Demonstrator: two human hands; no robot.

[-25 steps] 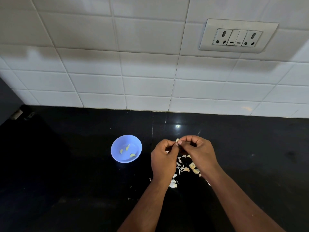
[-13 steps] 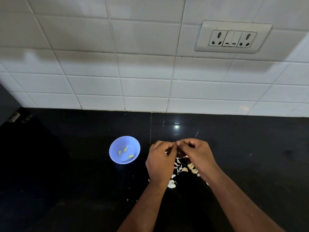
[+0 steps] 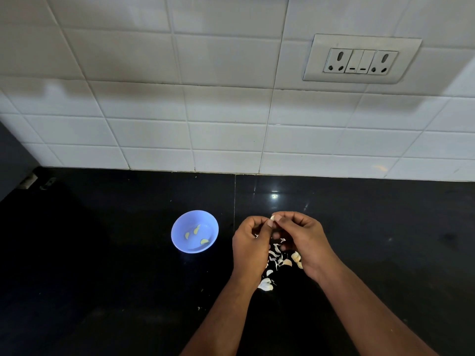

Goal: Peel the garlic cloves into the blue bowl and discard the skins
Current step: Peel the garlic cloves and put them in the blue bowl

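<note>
A small blue bowl stands on the black counter and holds three peeled yellowish cloves. Just right of it my left hand and my right hand meet above the counter. Together their fingertips pinch one small garlic clove, of which only a pale tip shows. Under and between my hands lie several white skins and a few unpeeled cloves. One larger white piece lies nearest to me beside my left wrist.
A white tiled wall rises at the back of the counter, with a socket plate high on the right. A dark object's edge stands at the far left. Tiny skin flecks lie near my left forearm.
Both hands stay together over the skin pile, with small finger movements on the clove. The camera has shifted slightly; the bowl and its cloves have not moved.
</note>
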